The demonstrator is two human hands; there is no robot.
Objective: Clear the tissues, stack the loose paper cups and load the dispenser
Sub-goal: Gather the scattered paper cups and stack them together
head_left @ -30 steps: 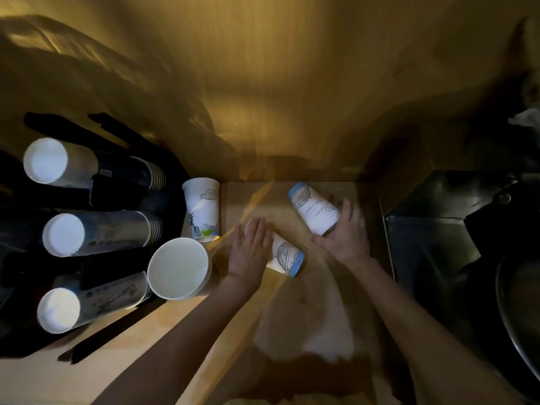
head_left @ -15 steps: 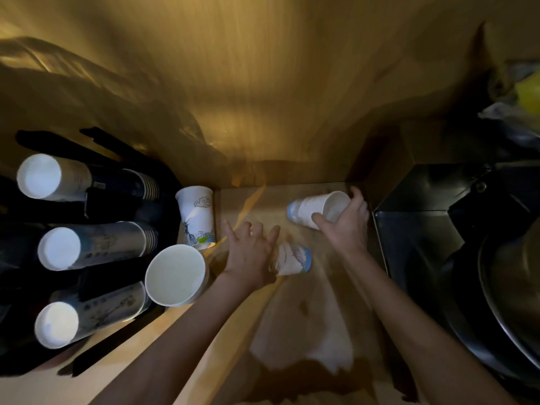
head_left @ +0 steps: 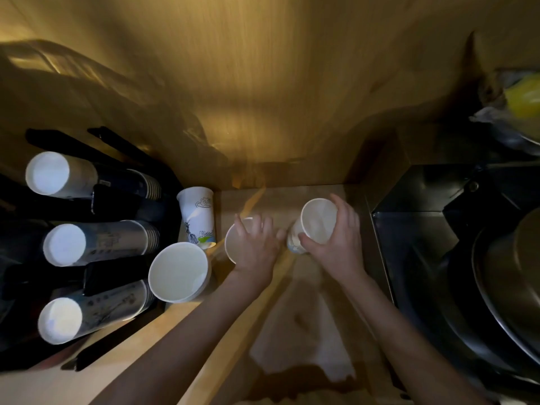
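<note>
On the dim wooden counter [head_left: 292, 200] — sink [head_left: 496, 273] to the right — the left hand [head_left: 257, 247] grips one paper cup [head_left: 233, 244], the right hand [head_left: 336, 241] another cup [head_left: 317, 219].

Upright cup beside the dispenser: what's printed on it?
White paper cup with line-drawn sketches and a green patch near one end; head view, the only view.

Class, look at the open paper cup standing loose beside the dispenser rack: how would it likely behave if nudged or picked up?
The open paper cup looks empty and thin-walled, so it is probably very light and would slide or tip at a nudge. Its paper wall would likely dent under a firm squeeze. Lying on its side, its tapered round shape would probably roll in a curve.
</note>
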